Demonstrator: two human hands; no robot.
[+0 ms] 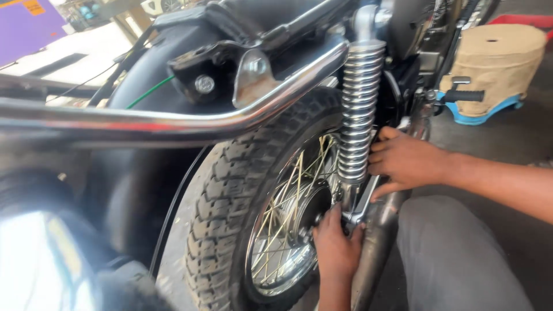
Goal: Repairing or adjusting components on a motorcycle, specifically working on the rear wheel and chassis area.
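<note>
I look down at the rear of a motorcycle. A chrome coil shock absorber [358,109] runs down beside the knobbly rear tyre [230,196] and its spoked wheel [288,230]. My right hand [403,161] wraps around the lower end of the shock from the right, fingers curled against the coils. My left hand [336,247] reaches up from below and holds a small metal part at the shock's lower mount [351,214], near the wheel hub. What the fingers pinch is mostly hidden.
A chrome grab rail [173,124] crosses the upper left. The exhaust pipe [377,242] slopes down beside my left hand. My grey-trousered knee [455,259] is at lower right. A cloth-covered stool on a blue base [495,63] stands at the back right on the concrete floor.
</note>
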